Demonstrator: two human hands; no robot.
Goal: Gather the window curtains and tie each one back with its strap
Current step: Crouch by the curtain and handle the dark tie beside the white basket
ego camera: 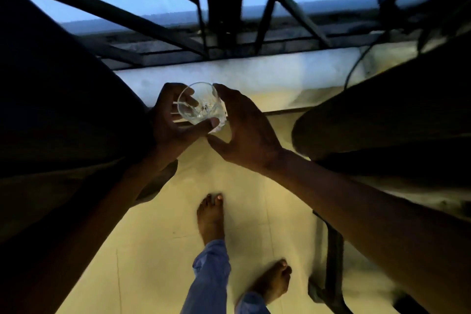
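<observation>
— Curtains (58, 99)? Dark cloth hangs at both sides of the barred window (221, 7); no strap shows.
— And the hands?
— Left hand (173, 122) grips a clear glass (200, 104); right hand (244, 130) is spread open, fingertips touching its rim.

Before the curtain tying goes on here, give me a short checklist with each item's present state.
1. Hands free for the curtains: not ok; the left hand grips a clear glass.
2. Right hand: open beside the glass, touching its rim.
3. Glass empty: looks so, ok.
4. Curtain within reach: ok, dark fabric hangs at left.
5. Strap located: cannot tell, too dark.
6. Footing: ok, bare feet on floor.
</observation>
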